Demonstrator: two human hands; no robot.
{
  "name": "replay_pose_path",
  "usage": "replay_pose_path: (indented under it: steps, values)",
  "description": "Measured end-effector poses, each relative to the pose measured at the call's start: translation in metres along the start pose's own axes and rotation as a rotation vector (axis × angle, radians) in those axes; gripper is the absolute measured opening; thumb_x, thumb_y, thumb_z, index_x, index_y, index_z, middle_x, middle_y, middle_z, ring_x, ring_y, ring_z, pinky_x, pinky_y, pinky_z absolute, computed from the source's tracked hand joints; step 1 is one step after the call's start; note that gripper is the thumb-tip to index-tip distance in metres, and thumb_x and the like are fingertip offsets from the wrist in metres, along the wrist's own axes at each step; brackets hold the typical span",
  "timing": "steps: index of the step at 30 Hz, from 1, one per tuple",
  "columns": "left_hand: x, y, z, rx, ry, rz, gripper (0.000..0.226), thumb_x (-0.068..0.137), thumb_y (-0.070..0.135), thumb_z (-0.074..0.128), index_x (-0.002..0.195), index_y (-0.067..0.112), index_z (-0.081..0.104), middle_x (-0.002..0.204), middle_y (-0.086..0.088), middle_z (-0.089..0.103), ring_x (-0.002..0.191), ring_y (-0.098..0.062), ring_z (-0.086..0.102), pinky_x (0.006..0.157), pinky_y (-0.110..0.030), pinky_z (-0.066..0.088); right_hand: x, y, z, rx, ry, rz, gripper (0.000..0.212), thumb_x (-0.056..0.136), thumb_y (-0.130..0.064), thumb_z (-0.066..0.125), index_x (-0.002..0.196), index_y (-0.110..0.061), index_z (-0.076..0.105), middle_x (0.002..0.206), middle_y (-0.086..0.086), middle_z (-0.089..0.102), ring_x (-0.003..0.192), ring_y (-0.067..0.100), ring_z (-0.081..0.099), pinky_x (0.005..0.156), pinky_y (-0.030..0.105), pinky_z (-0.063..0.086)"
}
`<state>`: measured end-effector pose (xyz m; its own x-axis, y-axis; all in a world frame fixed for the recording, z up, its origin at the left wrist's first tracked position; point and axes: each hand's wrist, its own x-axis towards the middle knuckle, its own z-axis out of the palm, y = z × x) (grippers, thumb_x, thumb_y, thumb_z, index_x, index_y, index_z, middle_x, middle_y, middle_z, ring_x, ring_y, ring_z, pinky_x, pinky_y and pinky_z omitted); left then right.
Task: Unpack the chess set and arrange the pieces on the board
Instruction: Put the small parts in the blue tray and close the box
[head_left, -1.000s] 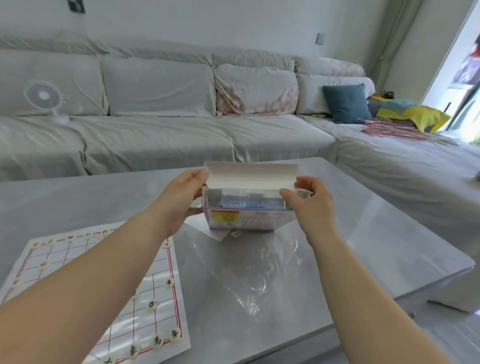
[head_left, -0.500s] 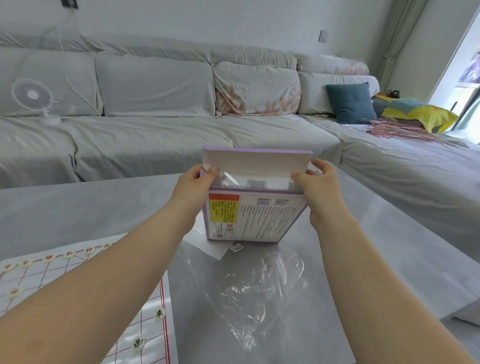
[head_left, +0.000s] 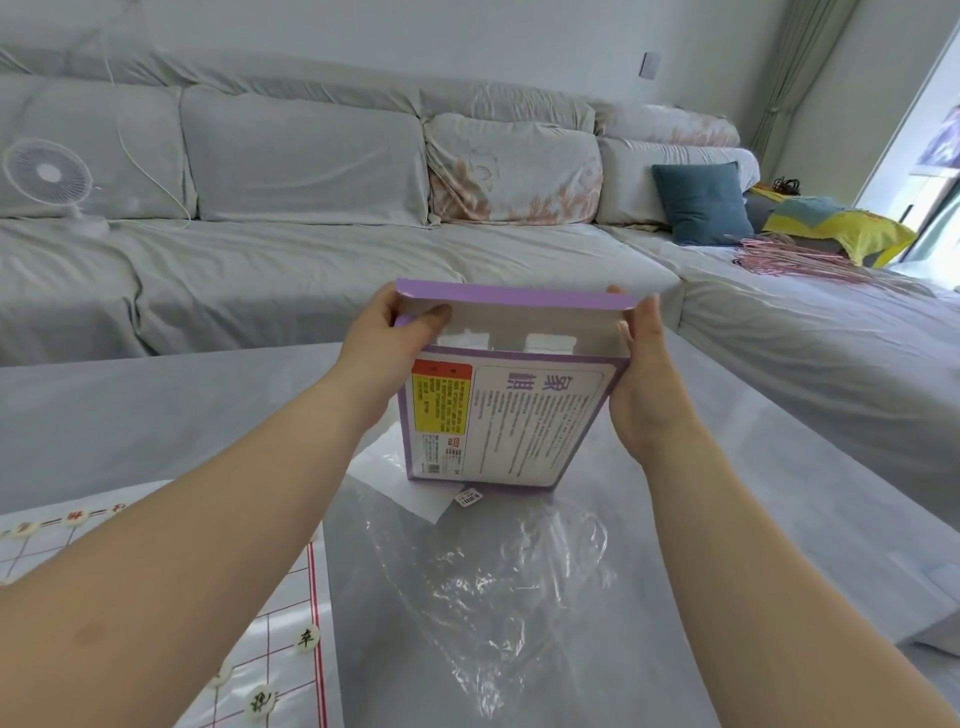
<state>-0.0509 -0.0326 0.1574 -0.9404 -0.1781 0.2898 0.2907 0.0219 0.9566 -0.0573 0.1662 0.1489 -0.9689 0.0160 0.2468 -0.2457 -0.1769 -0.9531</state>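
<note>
A purple and white chess set box (head_left: 511, 421) stands tilted on the grey table, its printed back facing me and its top flap open. My left hand (head_left: 384, 353) grips the box's upper left corner, thumb pressed on the flap. My right hand (head_left: 644, 384) holds the right side with fingers fairly straight along the edge. At the lower left lies the white paper board (head_left: 291, 613) with red grid lines, partly hidden by my left arm. Round pale pieces with characters (head_left: 307, 638) sit along its edges.
A crumpled clear plastic wrap (head_left: 493, 587) lies on the table in front of the box, with a small barcode sticker (head_left: 468, 499) beside it. A grey sofa (head_left: 311, 218) runs behind the table, with a small white fan (head_left: 47, 176) on it.
The box has been tipped up from lying flat to standing with its printed back toward me. Both hands stayed on its upper corners, and the view shifted right.
</note>
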Motion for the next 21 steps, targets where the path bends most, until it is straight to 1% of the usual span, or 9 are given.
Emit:
replay_pose_path:
  steps: [2, 3, 5, 9, 12, 14, 17, 19, 21]
  values:
    - [0.005, 0.001, 0.000, 0.004, -0.020, 0.012, 0.011, 0.084, 0.020, 0.059, 0.085, 0.031, 0.055, 0.086, 0.011, 0.060, 0.078, -0.004, 0.059, 0.062, -0.015, 0.045, 0.005, 0.000, 0.000, 0.065, 0.041, 0.011, 0.032, 0.095, -0.041, 0.031, 0.091, -0.023, 0.058, 0.081, -0.009, 0.068, 0.069, 0.000, 0.065, 0.061, 0.017, 0.052]
    - [0.007, 0.000, -0.001, 0.020, -0.038, 0.008, 0.010, 0.084, 0.022, 0.059, 0.085, 0.031, 0.055, 0.086, 0.010, 0.061, 0.080, -0.005, 0.059, 0.064, -0.017, 0.045, 0.006, 0.000, 0.002, 0.028, 0.060, 0.001, 0.026, 0.095, -0.035, 0.036, 0.083, -0.024, 0.056, 0.076, -0.007, 0.065, 0.062, 0.000, 0.063, 0.057, 0.017, 0.052]
    - [0.009, -0.003, -0.004, 0.031, -0.105, -0.010, 0.015, 0.080, 0.024, 0.063, 0.089, 0.031, 0.053, 0.089, 0.008, 0.061, 0.083, -0.008, 0.060, 0.068, -0.021, 0.045, 0.008, 0.002, 0.003, -0.009, 0.073, -0.032, 0.016, 0.093, -0.023, 0.046, 0.078, -0.023, 0.053, 0.074, -0.004, 0.060, 0.058, 0.003, 0.060, 0.057, 0.019, 0.052]
    - [0.012, -0.008, -0.010, -0.035, -0.271, -0.014, 0.041, 0.059, 0.026, 0.070, 0.094, 0.032, 0.050, 0.092, 0.007, 0.062, 0.082, -0.008, 0.064, 0.071, -0.023, 0.048, 0.014, 0.006, 0.001, -0.045, 0.055, -0.081, 0.014, 0.089, -0.011, 0.052, 0.082, -0.024, 0.053, 0.078, -0.003, 0.058, 0.066, 0.007, 0.060, 0.063, 0.020, 0.052]
    - [0.015, -0.012, -0.011, 0.091, -0.165, 0.052, 0.038, 0.069, 0.017, 0.072, 0.090, 0.038, 0.048, 0.091, 0.014, 0.059, 0.079, 0.001, 0.060, 0.064, -0.016, 0.045, 0.017, 0.007, 0.001, -0.042, 0.045, -0.115, 0.015, 0.088, -0.010, 0.053, 0.083, -0.024, 0.053, 0.078, -0.004, 0.060, 0.062, 0.001, 0.062, 0.059, 0.016, 0.051]
    - [0.017, -0.016, -0.010, 0.205, -0.088, 0.124, 0.035, 0.074, 0.018, 0.070, 0.086, 0.040, 0.046, 0.089, 0.017, 0.056, 0.081, 0.003, 0.056, 0.063, -0.014, 0.043, 0.019, 0.007, 0.000, -0.101, 0.056, -0.168, 0.018, 0.087, -0.009, 0.054, 0.082, -0.026, 0.054, 0.078, -0.006, 0.060, 0.061, -0.004, 0.061, 0.058, 0.012, 0.049]
    - [0.017, -0.017, -0.010, 0.311, -0.080, 0.191, 0.030, 0.077, 0.023, 0.067, 0.084, 0.040, 0.043, 0.086, 0.021, 0.053, 0.077, 0.007, 0.052, 0.057, -0.007, 0.041, 0.023, 0.000, -0.002, -0.332, 0.081, -0.276, 0.023, 0.085, -0.008, 0.056, 0.083, -0.030, 0.054, 0.079, -0.011, 0.057, 0.061, -0.009, 0.057, 0.058, 0.008, 0.047]
    - [0.020, -0.016, -0.012, 0.357, -0.097, 0.216, 0.028, 0.079, 0.026, 0.065, 0.086, 0.039, 0.041, 0.084, 0.022, 0.052, 0.075, 0.007, 0.051, 0.053, -0.001, 0.039, 0.026, -0.004, -0.003, -0.512, 0.054, -0.346, 0.020, 0.085, -0.007, 0.056, 0.086, -0.027, 0.056, 0.082, -0.016, 0.056, 0.070, -0.007, 0.056, 0.065, 0.006, 0.046]
    - [0.023, -0.015, -0.013, 0.379, -0.120, 0.223, 0.023, 0.081, 0.029, 0.061, 0.088, 0.037, 0.040, 0.084, 0.021, 0.052, 0.077, 0.006, 0.051, 0.057, -0.006, 0.040, 0.026, -0.006, -0.005, -0.675, 0.034, -0.391, 0.017, 0.085, -0.009, 0.057, 0.098, -0.019, 0.061, 0.086, -0.015, 0.057, 0.077, -0.002, 0.053, 0.071, 0.004, 0.042]
